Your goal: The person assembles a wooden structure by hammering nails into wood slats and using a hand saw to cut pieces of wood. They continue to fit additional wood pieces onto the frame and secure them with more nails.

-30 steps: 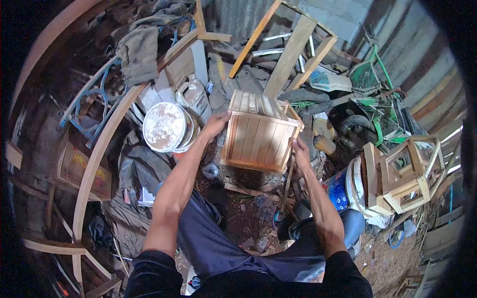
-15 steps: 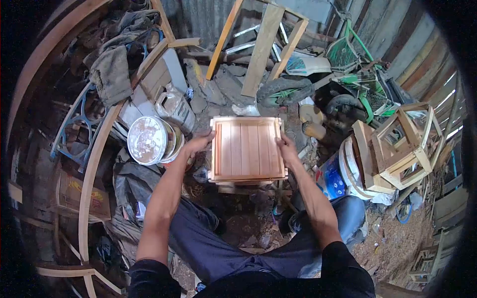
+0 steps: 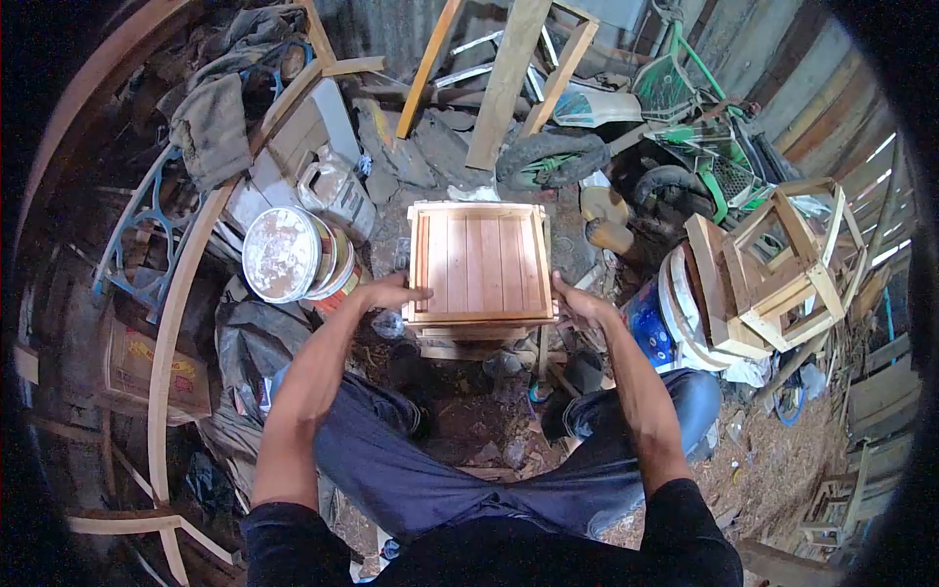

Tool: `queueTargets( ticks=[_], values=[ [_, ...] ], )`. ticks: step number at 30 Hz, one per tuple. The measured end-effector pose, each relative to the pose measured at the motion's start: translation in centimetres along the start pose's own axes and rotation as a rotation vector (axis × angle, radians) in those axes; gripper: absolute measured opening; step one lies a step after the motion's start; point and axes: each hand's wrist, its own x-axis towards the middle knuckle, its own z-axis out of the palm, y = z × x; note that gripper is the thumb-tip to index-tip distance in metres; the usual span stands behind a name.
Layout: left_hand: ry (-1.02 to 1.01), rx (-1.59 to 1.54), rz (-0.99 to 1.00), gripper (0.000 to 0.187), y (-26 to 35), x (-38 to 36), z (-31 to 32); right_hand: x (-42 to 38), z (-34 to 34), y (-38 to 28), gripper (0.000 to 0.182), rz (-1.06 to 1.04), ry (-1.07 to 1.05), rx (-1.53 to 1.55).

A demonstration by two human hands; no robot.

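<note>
A square wooden frame [image 3: 486, 259] with pale slats across its face sits in front of my knees, slatted side up. Further wooden bars show just below its near edge. My left hand [image 3: 387, 292] grips its left side near the close corner, thumb lying over the rim and the other fingers hidden beneath. At the opposite side, my right hand [image 3: 584, 301] holds the right edge near the close corner, with part of the fingers out of sight behind the wood.
Paint buckets [image 3: 284, 256] and a dirty plastic jug [image 3: 335, 193] stand to the left. On the right, a wooden frame structure [image 3: 787, 269] rests by a blue-and-white bucket [image 3: 650, 328]. Planks [image 3: 509, 88], a tyre [image 3: 551, 161] and green metal parts [image 3: 709, 147] clutter the back.
Both hands have slid toward the near corners of the slatted frame. My left thumb now lies over its rim. The whole view has shifted slightly.
</note>
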Motion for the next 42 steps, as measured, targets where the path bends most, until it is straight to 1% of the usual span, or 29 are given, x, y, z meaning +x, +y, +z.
queueTargets(
  ticks=[1,3,5,6,7,9,10,11,13,14,17,18,19,21,22,23,25,26,27,29,30,31,33,35,37,39,40,41,42],
  values=[
    [0.054,-0.05,0.053,0.075,-0.5,0.3,0.0,0.0,0.3,0.3,0.086,-0.111,-0.045,0.079],
    [0.081,-0.049,0.069,0.079,-1.1,0.8,0.0,-0.6,0.2,0.4,0.085,-0.114,0.019,0.008],
    [0.215,-0.026,0.137,0.083,-0.2,0.0,-0.3,-0.3,0.4,-0.4,0.082,-0.198,0.117,-0.058],
    [0.315,0.055,0.063,0.084,-3.1,3.1,-1.1,-0.1,0.3,-0.8,0.082,-0.2,0.112,-0.064],
    [0.317,0.05,0.061,0.084,-3.1,3.1,-1.5,0.2,0.1,-1.3,0.079,-0.222,0.114,0.032],
    [0.588,-0.359,0.209,0.081,-2.6,3.2,-2.4,0.6,-1.1,-2.6,0.073,-0.266,0.129,0.224],
    [0.314,-0.539,0.353,0.078,-1.7,2.7,-4.0,-0.6,-0.9,-4.5,0.064,-0.333,0.123,0.358],
    [0.315,-0.542,0.356,0.078,-1.3,2.6,-4.7,-0.4,-1.6,-5.3,0.064,-0.333,0.124,0.354],
    [0.386,-0.88,0.311,0.077,-0.7,2.9,-5.2,-0.4,-2.4,-7.0,0.055,-0.551,0.139,0.516],
    [0.453,-1.005,0.357,0.077,-0.3,3.4,-5.1,-0.5,-2.8,-7.5,0.052,-0.555,0.138,0.544],
    [0.515,-0.925,0.305,0.076,-1.0,6.0,-5.3,3.5,-4.9,-7.9,0.055,-0.618,0.206,0.474],
    [0.479,-0.873,0.294,0.073,-1.1,6.5,-5.3,3.0,-4.9,-9.0,0.058,-0.537,0.276,0.337],
    [0.476,-0.873,0.293,0.073,-1.1,7.1,-5.3,3.9,-5.3,-9.4,0.058,-0.535,0.278,0.339],
    [0.72,-0.305,0.128,0.068,-1.2,8.1,-5.1,5.9,-5.7,-9.6,0.062,-0.547,0.428,0.042],
    [0.714,-0.251,0.187,0.06,-2.0,9.4,-5.3,7.0,-5.6,-9.3,0.064,-0.528,0.505,-0.007],
    [0.715,-0.247,0.176,0.06,-2.5,10.2,-5.5,7.8,-5.6,-8.9,0.064,-0.527,0.495,-0.001],
    [0.566,-0.099,-0.01,0.058,-2.9,11.3,-5.5,7.4,-4.3,-9.0,0.066,-0.401,0.476,-0.045],
    [0.617,-0.06,0.044,0.059,-3.3,11.9,-5.3,7.5,-3.5,-9.2,0.068,-0.369,0.515,0.007],
    [0.612,-0.054,0.033,0.059,-3.4,12.1,-5.0,9.6,-3.8,-7.9,0.068,-0.365,0.508,0.016],
    [0.675,-0.033,0.066,0.058,-3.4,12.2,-4.8,15.1,-4.7,-4.8,0.073,-0.919,0.839,-0.214],
    [0.637,-0.103,0.0,0.057,-5.2,14.3,-5.2,13.4,-4.3,-5.6,0.072,-0.705,0.736,-0.131],
    [0.634,-0.093,-0.008,0.057,-5.9,14.7,-5.4,14.3,-4.6,-5.0,0.072,-0.703,0.733,-0.118],
    [0.681,-0.136,0.118,0.056,-6.7,15.2,-5.6,16.0,-5.5,-3.7,0.065,-0.667,0.594,-0.029],
    [0.687,-0.128,0.082,0.054,-4.4,13.5,-5.6,18.3,-6.5,-2.5,0.062,-0.647,0.608,-0.05],
    [0.684,-0.117,0.049,0.052,-3.4,12.8,-5.1,18.1,-6.5,-2.3,0.059,-0.62,0.627,-0.066],
    [0.737,-0.141,0.105,0.046,-3.4,12.4,-4.8,17.1,-5.8,-3.0,0.053,-0.625,0.629,0.003],
    [0.682,-0.315,0.13,0.041,-3.9,13.0,-4.7,14.7,-4.8,-4.3,0.047,-0.554,0.723,-0.101],
    [0.677,-0.308,0.127,0.041,-4.5,13.3,-4.4,15.2,-4.9,-3.9,0.047,-0.549,0.723,-0.093],
    [0.696,-0.299,0.199,0.039,-4.0,12.7,-4.2,15.5,-4.8,-4.1,0.047,-0.533,0.721,-0.062]
  ],
)
